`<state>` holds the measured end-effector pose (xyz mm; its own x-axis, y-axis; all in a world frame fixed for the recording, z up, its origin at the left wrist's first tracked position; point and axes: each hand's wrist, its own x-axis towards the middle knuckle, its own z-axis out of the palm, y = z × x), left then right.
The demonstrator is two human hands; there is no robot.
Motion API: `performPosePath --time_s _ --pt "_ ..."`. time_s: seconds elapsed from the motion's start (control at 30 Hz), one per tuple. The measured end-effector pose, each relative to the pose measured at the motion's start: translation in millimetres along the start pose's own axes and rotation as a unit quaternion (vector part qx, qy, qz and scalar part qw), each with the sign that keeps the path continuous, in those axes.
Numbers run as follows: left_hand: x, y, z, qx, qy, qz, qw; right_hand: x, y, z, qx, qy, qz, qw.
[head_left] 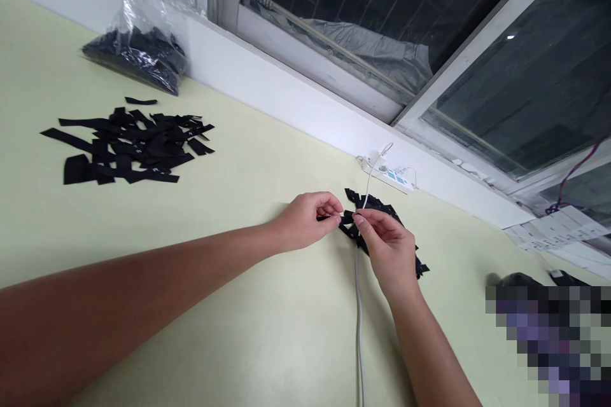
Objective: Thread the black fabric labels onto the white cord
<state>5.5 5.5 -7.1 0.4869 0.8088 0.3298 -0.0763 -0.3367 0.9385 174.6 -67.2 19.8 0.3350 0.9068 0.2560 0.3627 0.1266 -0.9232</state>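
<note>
two bare hands meet near the middle of the pale green table (248, 159). the left hand (305, 219) has its thumb and fingers pinched closed on one end of a single small black strip (346, 217); the right hand (389, 248) pinches the other end of the same strip between thumb and forefinger. the strip is held just above the table, between the two hands, right over the near pile of black strips (382, 210).

there are two loose piles of such strips on the table. the near pile lies under and behind the right hand, partly hidden by it, so its pieces cannot be counted. the far pile (128, 146) lies well apart to the left, a spread heap of many overlapping strips, too tangled to count, with one stray strip (140, 101) lying just beyond it. behind that pile one clear plastic bag (138, 51) stands against the wall, its bottom filled with more black pieces.

one white cable (359, 324) runs from the lower edge up across the table, passes under the hands and curves to one white power strip (389, 175) set by the wall below the window (382, 19). at the far right lie a dark object (518, 280) and some white papers (558, 232), both unclear.
</note>
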Motion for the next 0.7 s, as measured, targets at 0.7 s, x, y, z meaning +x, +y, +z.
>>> performPosePath --time_s 0.7 --pt "1.8 -1.3 -0.3 -0.067 -0.013 -0.018 0.998 1.0 0.3 -0.3 0.078 -0.061 0.119 0.988"
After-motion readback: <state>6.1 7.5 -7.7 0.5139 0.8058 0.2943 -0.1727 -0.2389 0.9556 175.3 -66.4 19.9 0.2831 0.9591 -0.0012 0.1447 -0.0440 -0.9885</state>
